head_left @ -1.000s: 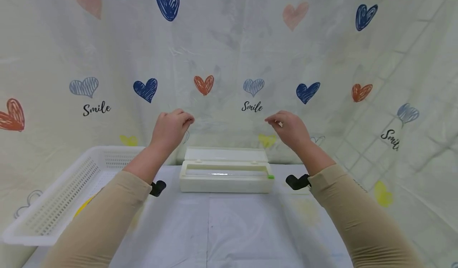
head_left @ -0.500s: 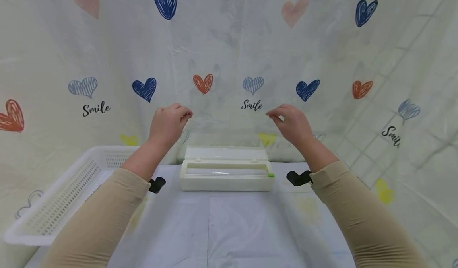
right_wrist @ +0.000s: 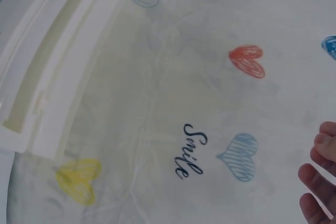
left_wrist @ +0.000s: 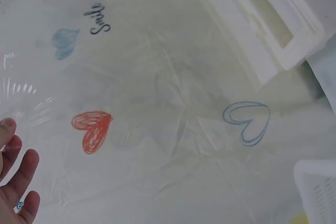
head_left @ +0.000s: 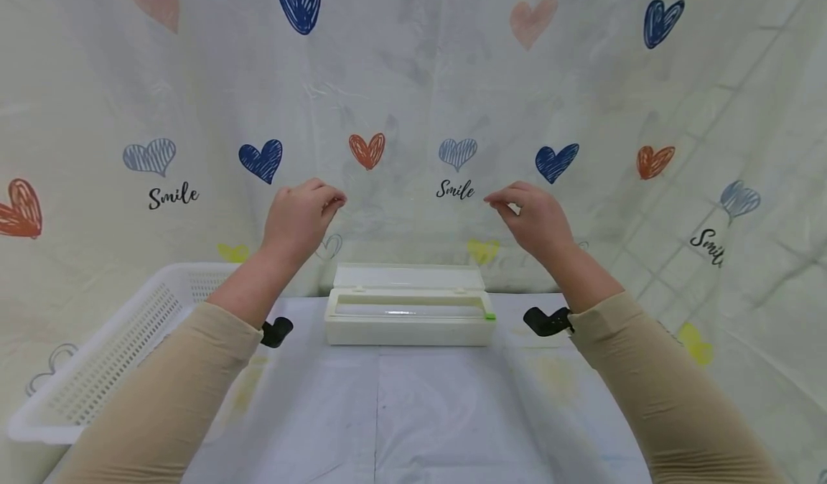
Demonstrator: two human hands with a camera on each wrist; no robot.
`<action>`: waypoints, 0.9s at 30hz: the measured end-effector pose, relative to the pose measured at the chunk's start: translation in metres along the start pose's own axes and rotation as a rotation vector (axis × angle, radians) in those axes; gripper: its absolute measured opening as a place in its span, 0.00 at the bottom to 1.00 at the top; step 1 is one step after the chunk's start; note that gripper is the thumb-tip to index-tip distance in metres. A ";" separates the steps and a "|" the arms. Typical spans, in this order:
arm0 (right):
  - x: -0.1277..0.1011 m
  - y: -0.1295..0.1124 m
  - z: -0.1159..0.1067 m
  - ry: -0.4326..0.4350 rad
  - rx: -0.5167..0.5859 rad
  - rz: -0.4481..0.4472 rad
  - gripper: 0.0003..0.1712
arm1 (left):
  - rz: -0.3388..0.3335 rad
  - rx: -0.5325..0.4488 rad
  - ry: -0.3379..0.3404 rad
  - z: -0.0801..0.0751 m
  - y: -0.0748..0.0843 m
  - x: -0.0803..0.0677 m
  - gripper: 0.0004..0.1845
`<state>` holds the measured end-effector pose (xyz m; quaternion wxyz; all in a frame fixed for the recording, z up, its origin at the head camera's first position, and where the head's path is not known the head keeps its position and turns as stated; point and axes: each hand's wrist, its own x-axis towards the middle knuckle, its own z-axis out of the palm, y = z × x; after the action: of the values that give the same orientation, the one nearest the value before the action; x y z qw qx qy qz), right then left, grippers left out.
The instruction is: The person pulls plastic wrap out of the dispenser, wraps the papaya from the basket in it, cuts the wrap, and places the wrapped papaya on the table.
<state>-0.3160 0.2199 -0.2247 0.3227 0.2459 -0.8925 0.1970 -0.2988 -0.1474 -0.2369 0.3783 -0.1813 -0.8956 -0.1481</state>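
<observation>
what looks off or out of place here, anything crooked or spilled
Nothing stands out. The cling film box sits square on the table with its lid open, both hands pinch a clear film sheet above it, and nothing is spilled.

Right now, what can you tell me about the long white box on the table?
The box is long, cream-white and looks like plastic. Its hinged lid is open and leans back toward the heart curtain. A shiny roll lies inside, and a small green tab sits at its right end. It rests flat on the table. Nothing touches it; both hands are raised above it.
</observation>
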 end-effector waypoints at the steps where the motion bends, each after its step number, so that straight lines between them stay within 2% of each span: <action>1: 0.000 -0.001 -0.001 0.001 0.002 -0.003 0.09 | 0.003 0.001 0.002 -0.001 0.000 0.000 0.09; 10: -0.003 -0.007 -0.013 0.007 0.014 -0.041 0.09 | 0.031 0.019 0.008 -0.013 0.003 -0.002 0.08; 17: -0.013 -0.011 -0.023 0.068 0.025 -0.136 0.11 | 0.057 0.011 0.014 -0.023 0.008 -0.007 0.09; 27: -0.025 -0.013 -0.036 0.107 0.024 -0.219 0.10 | 0.118 -0.016 0.037 -0.036 0.016 -0.012 0.09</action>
<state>-0.2739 0.2356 -0.2131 0.3865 0.3352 -0.8393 0.1842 -0.2609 -0.1500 -0.2196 0.4012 -0.2340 -0.8751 -0.1361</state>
